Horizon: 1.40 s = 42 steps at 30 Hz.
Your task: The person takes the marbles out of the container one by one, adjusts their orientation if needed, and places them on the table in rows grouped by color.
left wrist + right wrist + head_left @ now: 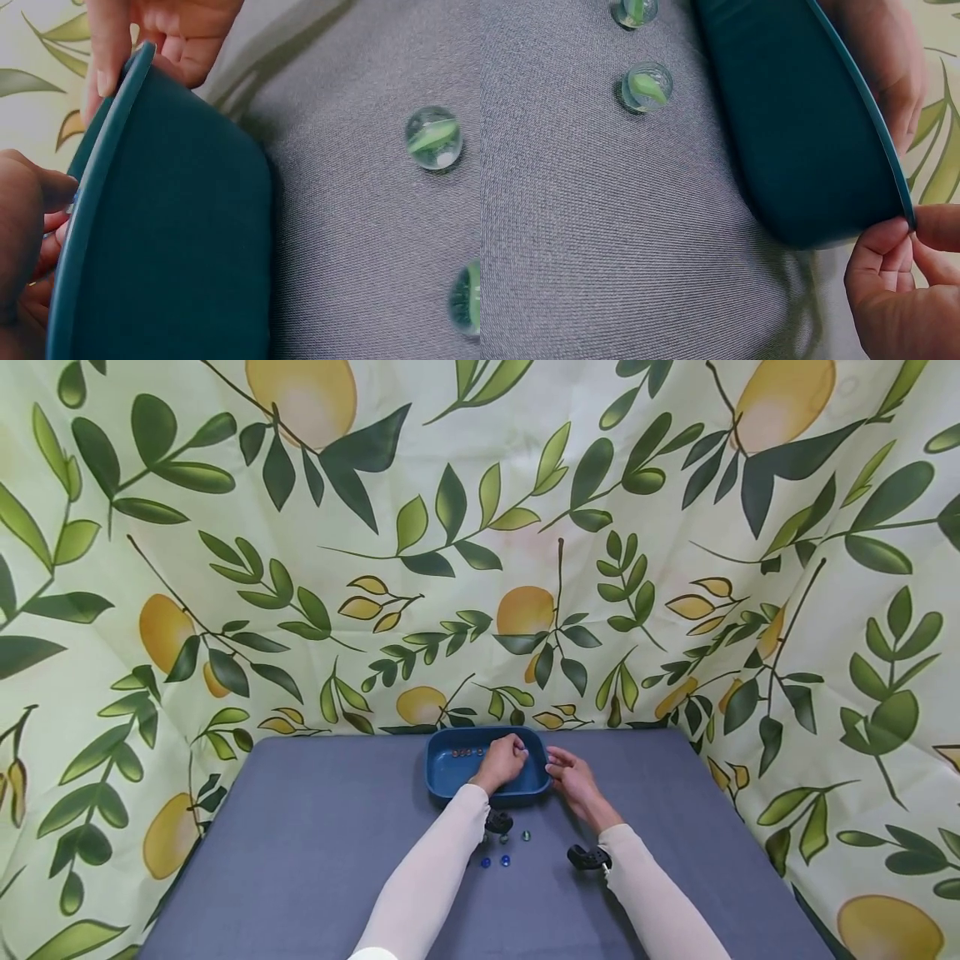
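Observation:
A blue rectangular tub [453, 777] stands toward the back of the table. My left hand [501, 763] is over its inside, fingers curled. In the left wrist view, a small blue glint, seemingly a glass marble [76, 196], shows at the thumb tip; the tub's rim partly hides that grip. My right hand [576, 781] pinches the rim at the right end, thumb and finger on either side of it in the right wrist view. Several brownish marbles [467, 752] lie in a row inside the tub, along its far side.
On the grey cloth in front of the tub lie clear marbles with green swirls [526, 836] and blue marbles [506, 861], close to the left forearm. The grey table [322, 827] meets a leaf-and-lemon patterned curtain [450, 635] at the back and sides.

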Motion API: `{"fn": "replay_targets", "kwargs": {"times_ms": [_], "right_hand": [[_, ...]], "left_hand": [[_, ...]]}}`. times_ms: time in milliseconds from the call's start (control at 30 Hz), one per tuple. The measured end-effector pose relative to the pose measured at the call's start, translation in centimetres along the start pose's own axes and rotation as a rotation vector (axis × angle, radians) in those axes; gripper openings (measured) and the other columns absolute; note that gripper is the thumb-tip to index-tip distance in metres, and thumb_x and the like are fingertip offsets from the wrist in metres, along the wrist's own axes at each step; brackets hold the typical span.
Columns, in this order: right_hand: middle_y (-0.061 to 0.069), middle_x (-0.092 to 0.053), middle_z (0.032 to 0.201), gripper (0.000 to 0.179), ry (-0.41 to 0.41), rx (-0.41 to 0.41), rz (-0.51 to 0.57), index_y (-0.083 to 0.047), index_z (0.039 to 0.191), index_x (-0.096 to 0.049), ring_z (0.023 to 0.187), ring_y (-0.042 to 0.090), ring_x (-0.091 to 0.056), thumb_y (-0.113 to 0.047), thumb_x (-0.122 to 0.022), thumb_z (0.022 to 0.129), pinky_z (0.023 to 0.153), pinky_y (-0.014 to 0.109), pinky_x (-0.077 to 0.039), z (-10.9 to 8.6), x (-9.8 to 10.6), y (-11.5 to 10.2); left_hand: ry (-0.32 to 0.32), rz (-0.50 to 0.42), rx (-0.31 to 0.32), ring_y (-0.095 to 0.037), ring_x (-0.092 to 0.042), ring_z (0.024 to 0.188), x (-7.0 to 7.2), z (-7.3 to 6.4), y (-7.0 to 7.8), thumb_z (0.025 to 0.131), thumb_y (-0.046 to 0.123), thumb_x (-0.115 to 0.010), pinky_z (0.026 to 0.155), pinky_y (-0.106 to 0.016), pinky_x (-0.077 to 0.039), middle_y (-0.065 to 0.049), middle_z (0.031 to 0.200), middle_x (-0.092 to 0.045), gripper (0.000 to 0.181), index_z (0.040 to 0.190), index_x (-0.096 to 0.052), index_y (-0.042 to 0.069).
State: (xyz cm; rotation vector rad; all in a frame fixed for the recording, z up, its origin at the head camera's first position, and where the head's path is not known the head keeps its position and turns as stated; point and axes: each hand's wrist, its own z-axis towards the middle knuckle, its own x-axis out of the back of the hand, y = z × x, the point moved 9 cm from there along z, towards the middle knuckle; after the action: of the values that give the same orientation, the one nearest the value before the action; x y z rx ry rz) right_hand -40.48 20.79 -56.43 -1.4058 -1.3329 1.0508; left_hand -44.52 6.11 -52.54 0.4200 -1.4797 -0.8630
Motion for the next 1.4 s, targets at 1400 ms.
{"fn": "replay_targets", "kwargs": {"times_ms": [1400], "right_hand": [[0.016, -0.049, 0.131, 0.045, 0.001, 0.008, -0.04, -0.007, 0.144, -0.046, 0.106, 0.024, -0.053, -0.006, -0.049, 0.1, 0.077, 0.022, -0.049, -0.2, 0.1, -0.2]], "left_hand": [[0.146, -0.081, -0.321, -0.021, -0.064, 0.088, 3.9, -11.8, 6.1, 0.097, 0.021, -0.061, 0.078, -0.021, -0.049, 0.001, 0.094, -0.062, 0.015, 0.105, -0.065, 0.01]]}}
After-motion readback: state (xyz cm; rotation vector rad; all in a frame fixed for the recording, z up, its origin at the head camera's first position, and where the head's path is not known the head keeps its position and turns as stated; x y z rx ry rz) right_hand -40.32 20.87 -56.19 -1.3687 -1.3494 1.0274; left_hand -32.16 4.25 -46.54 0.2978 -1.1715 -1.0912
